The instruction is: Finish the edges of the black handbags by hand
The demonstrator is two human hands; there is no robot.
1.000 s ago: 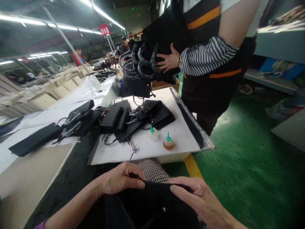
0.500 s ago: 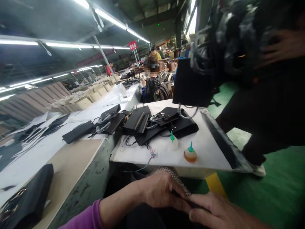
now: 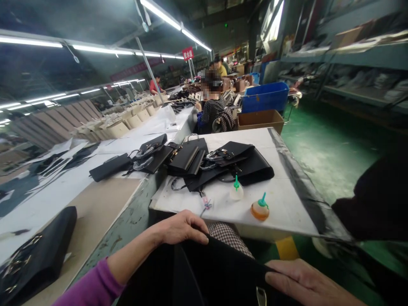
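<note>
Two bare hands share one black handbag (image 3: 219, 265), held low in front of the person, its upper edge crossing in front of the checked fabric (image 3: 228, 236) over a knee. The left hand (image 3: 183, 227) has its grip closed on that edge, thumb and curled fingers almost meeting with the material between them. The right hand (image 3: 304, 278) pinches the edge farther along, thumb towards the person; how hard its partly hidden fingers press, I cannot tell. Such spread holds probably keep the edge stretched and steady, while the lap seems to bear the weight. Below the right hand shows a metal fitting (image 3: 261, 296).

Just ahead, the white tabletop (image 3: 290, 208) carries a pale squeeze bottle (image 3: 236, 193) and an amber-filled squeeze bottle (image 3: 259, 210), both upright, nozzles up, likely to prevent dripping and stay within reach. Behind them, a pile of black handbags (image 3: 188, 158) lies overlapping, presumably to save room; the clear wrapping (image 3: 143, 164) on some handles looks meant to guard against scuffs. Another dark handbag (image 3: 47, 250) lies apart on the side tabletop (image 3: 95, 208), perhaps to keep it separate from the pile.
</note>
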